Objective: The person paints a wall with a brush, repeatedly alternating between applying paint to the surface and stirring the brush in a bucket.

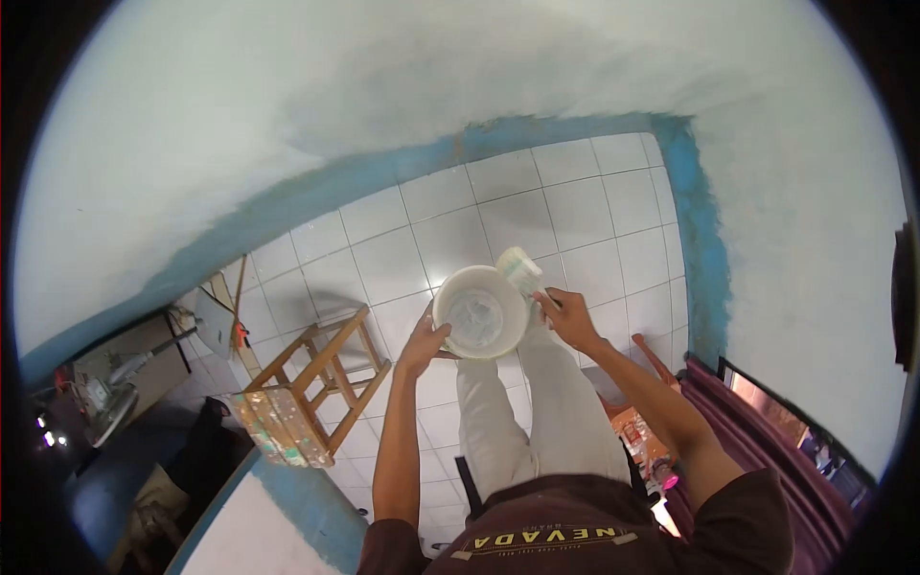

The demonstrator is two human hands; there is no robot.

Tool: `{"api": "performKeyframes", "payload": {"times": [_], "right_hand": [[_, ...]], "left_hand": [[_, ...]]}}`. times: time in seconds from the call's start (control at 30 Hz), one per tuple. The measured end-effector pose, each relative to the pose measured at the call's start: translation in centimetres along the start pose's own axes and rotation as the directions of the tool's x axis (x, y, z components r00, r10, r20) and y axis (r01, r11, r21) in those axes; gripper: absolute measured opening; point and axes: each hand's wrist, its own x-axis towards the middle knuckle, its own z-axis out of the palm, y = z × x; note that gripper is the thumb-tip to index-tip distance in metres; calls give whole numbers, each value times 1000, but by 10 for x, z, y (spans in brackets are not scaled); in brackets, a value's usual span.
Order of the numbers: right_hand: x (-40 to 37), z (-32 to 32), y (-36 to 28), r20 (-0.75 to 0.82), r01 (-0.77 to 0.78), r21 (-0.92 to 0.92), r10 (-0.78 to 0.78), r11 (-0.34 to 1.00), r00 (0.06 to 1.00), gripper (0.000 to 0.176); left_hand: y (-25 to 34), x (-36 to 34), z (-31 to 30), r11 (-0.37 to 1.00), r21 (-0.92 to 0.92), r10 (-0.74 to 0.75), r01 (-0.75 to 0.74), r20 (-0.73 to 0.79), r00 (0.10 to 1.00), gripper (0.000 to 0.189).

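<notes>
A white bucket point(513, 321) is in front of my legs, its mouth turned up toward me. A little whitish paint shows on its bottom. My left hand point(423, 345) grips its left rim, thumb over the edge and the other fingers hidden behind the wall. My right hand point(569, 320) is closed around the dark handle of a wide paintbrush point(520, 271). The brush's pale, paint-coated head lies right at the bucket's far right rim, outside the opening.
A paint-spattered wooden stool point(331, 383) stands on the left. White floor tiles point(441, 220) run up to the wall point(383, 86), which has pale paint above a blue band point(335, 187). At right hangs a maroon curtain point(767, 446); a fan point(115, 412) is at far left.
</notes>
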Motion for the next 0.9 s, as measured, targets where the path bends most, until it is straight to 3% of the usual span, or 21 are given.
{"api": "performKeyframes", "payload": {"times": [0.07,0.1,0.13,0.17,0.2,0.27,0.33,0.37,0.43,0.47,0.5,0.53,0.57,0.6,0.63,0.67,0.7,0.73,0.8,0.83,0.9], "right_hand": [[-44,-39,-39,44,159,-143,-155,977,987,32],[-66,-58,-57,31,177,-125,-174,976,984,32],[-81,-77,-76,93,380,-162,-369,911,925,29],[-103,-94,-94,162,558,-189,-535,808,829,30],[-124,-116,-117,267,572,-231,-514,787,815,34],[-167,-150,-161,391,668,-277,-555,690,735,32],[-214,-178,-206,488,675,-345,-490,652,722,30],[-234,-188,-220,576,699,-417,-425,581,698,29],[-270,-202,-227,611,728,-479,-410,490,678,29],[-283,-205,-226,654,764,-520,-396,383,644,29],[-292,-202,-216,670,748,-593,-332,299,664,30],[-299,-196,-209,658,739,-602,-335,304,674,30],[-305,-190,-204,631,722,-632,-354,282,690,31],[-310,-184,-197,604,704,-661,-373,260,705,33],[-314,-173,-187,595,698,-667,-377,263,710,33],[-318,-161,-174,464,659,-700,-526,275,713,34],[-323,-152,-163,313,618,-728,-657,298,685,35],[-328,-147,-152,299,611,-730,-660,306,689,35],[-341,-140,-141,376,568,-771,-514,288,771,36],[-348,-149,-141,424,575,-756,-434,313,795,37],[-358,-171,-141,461,604,-721,-417,340,784,39]], "left_hand": [[63,-32,17,950,281,-184,136,152,971,78],[82,-43,20,919,375,-213,122,212,954,82],[120,-61,33,912,398,-191,98,202,961,82],[162,-93,52,820,571,-241,49,266,933,80],[185,-118,70,700,714,-321,-1,316,893,79],[200,-137,91,660,751,-345,-32,341,875,79],[239,-175,137,435,893,-476,-117,338,812,75],[241,-181,156,431,895,-488,-118,341,803,75],[233,-189,198,274,926,-570,-261,375,731,82],[222,-192,213,272,924,-575,-270,381,724,82],[213,-191,226,360,888,-451,-286,434,780,93],[210,-195,242,441,842,-318,-309,469,824,105],[213,-202,258,440,848,-307,-297,453,837,127],[203,-200,273,430,849,-311,-306,458,833,127],[187,-195,287,584,777,-285,-234,467,837,127],[177,-194,298,719,678,-262,-154,469,843,127],[185,-200,312,712,689,-354,-137,521,777,125],[183,-199,323,702,698,-362,-140,520,773,125],[176,-200,340,720,689,-316,-88,438,842,124],[167,-193,340,704,679,-203,-206,470,859,125],[163,-192,345,678,699,-206,-227,477,854,126]]}}
